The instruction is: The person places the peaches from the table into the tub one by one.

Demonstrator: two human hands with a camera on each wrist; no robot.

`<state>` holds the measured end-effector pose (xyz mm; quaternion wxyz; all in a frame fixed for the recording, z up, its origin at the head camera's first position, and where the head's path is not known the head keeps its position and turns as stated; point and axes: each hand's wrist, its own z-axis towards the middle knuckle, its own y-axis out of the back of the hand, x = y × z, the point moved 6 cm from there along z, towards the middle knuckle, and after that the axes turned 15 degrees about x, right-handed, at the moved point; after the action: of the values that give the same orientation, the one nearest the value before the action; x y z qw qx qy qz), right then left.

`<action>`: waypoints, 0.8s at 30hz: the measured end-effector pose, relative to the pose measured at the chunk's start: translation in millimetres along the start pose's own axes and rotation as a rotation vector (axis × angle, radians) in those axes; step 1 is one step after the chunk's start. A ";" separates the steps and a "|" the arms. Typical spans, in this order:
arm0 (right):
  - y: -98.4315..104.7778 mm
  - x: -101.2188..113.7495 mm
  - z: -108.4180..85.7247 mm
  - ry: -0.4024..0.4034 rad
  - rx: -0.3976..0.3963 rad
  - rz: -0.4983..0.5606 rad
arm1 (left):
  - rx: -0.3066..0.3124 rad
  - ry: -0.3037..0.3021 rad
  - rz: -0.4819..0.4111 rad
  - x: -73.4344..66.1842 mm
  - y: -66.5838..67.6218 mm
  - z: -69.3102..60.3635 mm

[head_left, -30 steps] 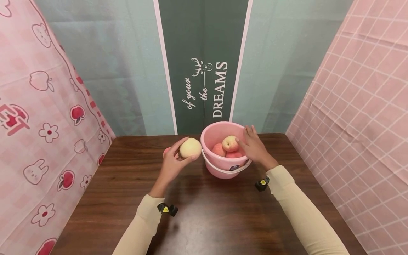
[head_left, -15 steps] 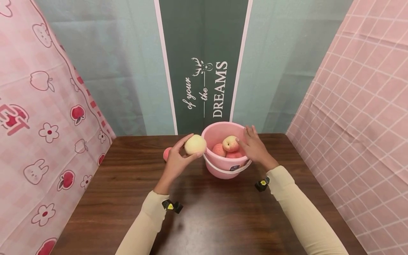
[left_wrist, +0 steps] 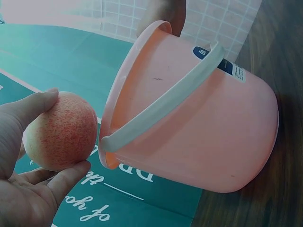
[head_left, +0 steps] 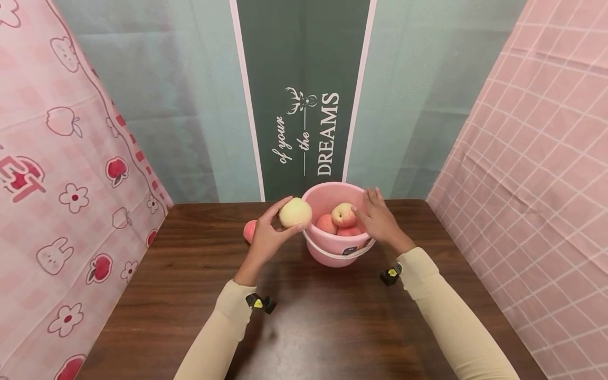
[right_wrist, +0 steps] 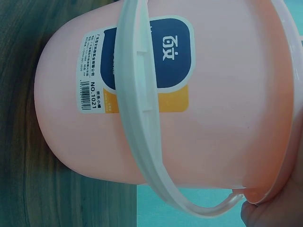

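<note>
A peach [head_left: 296, 213], pale yellow from above and red-speckled in the left wrist view [left_wrist: 66, 131], is held between the thumb and fingers of my left hand [head_left: 269, 240]. It hovers beside the left rim of a pink bucket [head_left: 332, 262]. The bucket stands upright on the table, and several peaches [head_left: 344, 215] lie inside it. On the bucket's right rim, my right hand [head_left: 383, 224] grips with the thumb over the opening and the fingers along the outside. The right wrist view shows only a bit of that hand at the rim.
Another red fruit [head_left: 249, 231] lies on the dark wooden table [head_left: 313, 327], partly hidden behind my left hand. A white handle [head_left: 328, 252] hangs down the bucket's front. Patterned cloths surround the table at the left, back and right [head_left: 527, 174].
My left hand has moved a little right and up with its peach, up to the bucket's rim. More of the red fruit behind it shows. My right hand has stayed on the bucket.
</note>
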<state>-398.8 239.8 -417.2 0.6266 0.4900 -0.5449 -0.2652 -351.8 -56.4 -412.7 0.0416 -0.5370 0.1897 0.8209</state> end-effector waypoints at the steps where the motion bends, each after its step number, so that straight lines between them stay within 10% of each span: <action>1: -0.3 -0.2 0.0 0.000 0.003 0.002 | 0.001 0.002 0.002 0.1 -0.3 0.6; 24: 0.1 0.5 -0.8 -0.004 0.010 -0.003 | 0.009 -0.035 0.043 -0.9 -5.4 11.0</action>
<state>-397.9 239.7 -416.8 0.6227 0.4937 -0.5466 -0.2643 -359.5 -47.3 -409.4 0.0298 -0.5181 0.2040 0.8301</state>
